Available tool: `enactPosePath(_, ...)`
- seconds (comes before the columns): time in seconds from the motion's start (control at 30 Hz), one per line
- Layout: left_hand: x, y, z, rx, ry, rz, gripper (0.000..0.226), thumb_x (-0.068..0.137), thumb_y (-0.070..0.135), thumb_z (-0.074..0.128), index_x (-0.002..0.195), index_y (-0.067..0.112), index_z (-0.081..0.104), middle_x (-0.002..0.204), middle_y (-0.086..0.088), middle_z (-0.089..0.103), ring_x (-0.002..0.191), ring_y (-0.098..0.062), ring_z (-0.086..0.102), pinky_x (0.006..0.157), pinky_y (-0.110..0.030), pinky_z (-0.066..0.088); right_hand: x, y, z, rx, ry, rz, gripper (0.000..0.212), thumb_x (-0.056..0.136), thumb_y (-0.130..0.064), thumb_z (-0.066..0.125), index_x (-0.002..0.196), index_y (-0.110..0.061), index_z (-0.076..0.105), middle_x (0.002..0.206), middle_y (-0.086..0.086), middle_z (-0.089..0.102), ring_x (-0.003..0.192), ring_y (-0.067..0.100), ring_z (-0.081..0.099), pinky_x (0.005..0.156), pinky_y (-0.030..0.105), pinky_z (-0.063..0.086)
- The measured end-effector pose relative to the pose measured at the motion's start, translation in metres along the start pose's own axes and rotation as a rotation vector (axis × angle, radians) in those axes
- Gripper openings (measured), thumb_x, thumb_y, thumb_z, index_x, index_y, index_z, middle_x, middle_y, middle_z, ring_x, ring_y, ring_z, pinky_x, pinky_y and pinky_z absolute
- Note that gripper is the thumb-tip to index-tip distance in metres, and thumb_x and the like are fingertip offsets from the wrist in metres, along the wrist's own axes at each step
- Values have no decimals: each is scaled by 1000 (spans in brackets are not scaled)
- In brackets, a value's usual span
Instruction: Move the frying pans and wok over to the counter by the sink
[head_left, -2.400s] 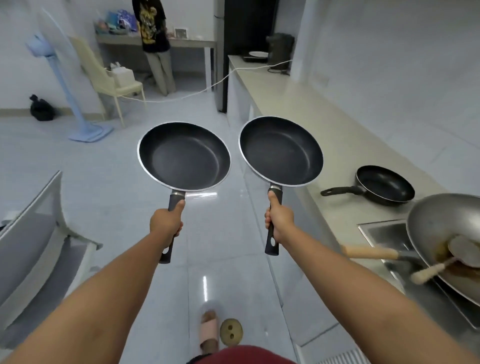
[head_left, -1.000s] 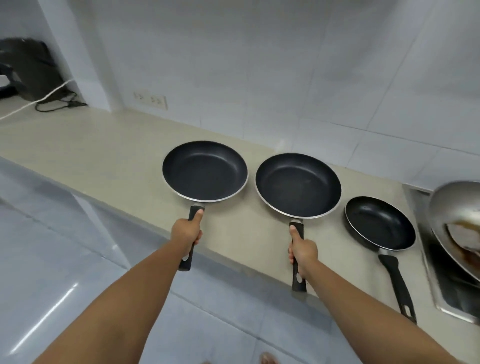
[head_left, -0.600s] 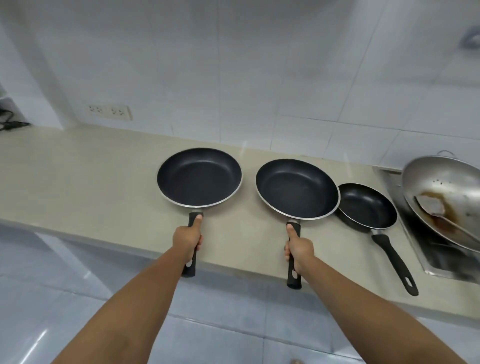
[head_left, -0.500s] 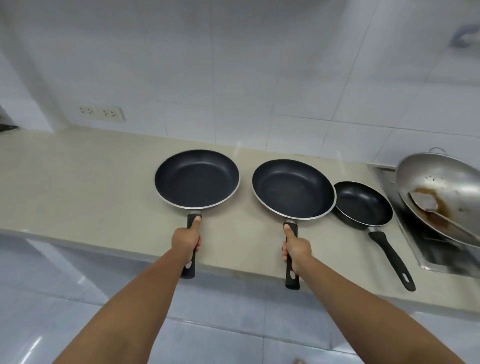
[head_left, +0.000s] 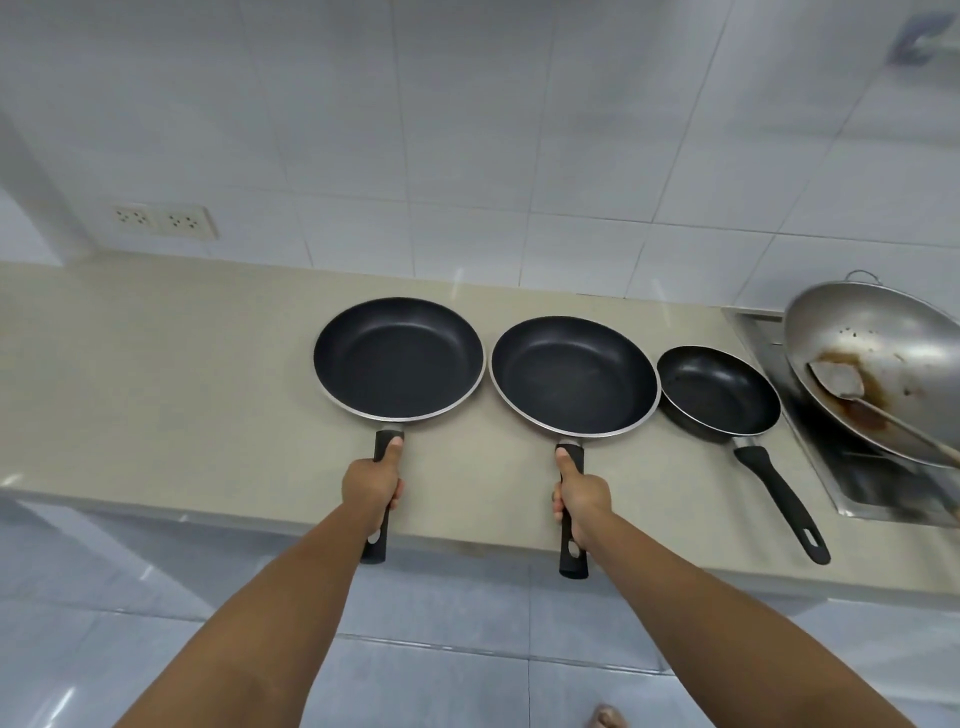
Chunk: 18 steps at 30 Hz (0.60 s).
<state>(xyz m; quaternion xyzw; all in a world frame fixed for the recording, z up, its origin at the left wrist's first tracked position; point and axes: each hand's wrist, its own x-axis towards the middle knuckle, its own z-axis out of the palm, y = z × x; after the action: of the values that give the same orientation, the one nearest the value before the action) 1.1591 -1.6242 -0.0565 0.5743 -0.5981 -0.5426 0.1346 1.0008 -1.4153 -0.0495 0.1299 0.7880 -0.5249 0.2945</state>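
Beige stone counter (head_left: 156, 374) runs along a wall of white tiles (head_left: 467, 130); a double socket (head_left: 163, 222) sits low on the tiles, well to the left of the pans, and pale glossy floor tiles (head_left: 441, 649) lie below the counter edge. Left pan (head_left: 399, 357) and middle pan (head_left: 575, 375), both black inside with bare metal rims, are over the counter side by side, rims nearly touching; whether they rest on it or hover cannot be told. Left hand (head_left: 371, 483) wraps the left pan's black handle, fingers curled tight and thumb laid along the top. Right hand (head_left: 581, 496) grips the middle pan's handle likewise. Small pan (head_left: 718, 391) lies on the counter just right of the middle pan, handle toward the edge, unheld. Steel wok (head_left: 878, 374), stained brown and holding a spatula (head_left: 852, 387), tilts over the sink (head_left: 852, 488) right of the small pan. No legible writing.
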Motion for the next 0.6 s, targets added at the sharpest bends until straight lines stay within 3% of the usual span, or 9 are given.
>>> enactPosePath(0.27, 11, 9, 4, -35, -42, -16, 57, 91, 54, 55, 55, 10, 52, 47, -4, 53, 44, -23, 46, 60, -32, 43, 6, -9, -3, 31, -68, -19, 61, 92, -52, 56, 49, -10, 46, 47, 5, 49, 40, 20, 42, 48, 29, 39)
enactPosePath(0.47, 12, 12, 2, 20, -71, -20, 56, 92, 53, 54, 58, 8, 53, 47, -5, 54, 44, -22, 46, 57, -31, 42, 4, -11, -8, 28, -105, -8, 54, 94, -48, 56, 58, -8, 50, 53, 6, 52, 42, 18, 45, 42, 23, 41)
enactPosePath(0.6, 9, 16, -3, 252, -56, 72, 55, 95, 53, 44, 76, 4, 62, 62, -9, 66, 58, -26, 59, 65, -34, 47, 6, -12, -5, -68, -41, -53, 47, 94, -47, 54, 74, -5, 58, 57, 8, 59, 49, 22, 53, 59, 33, 49)
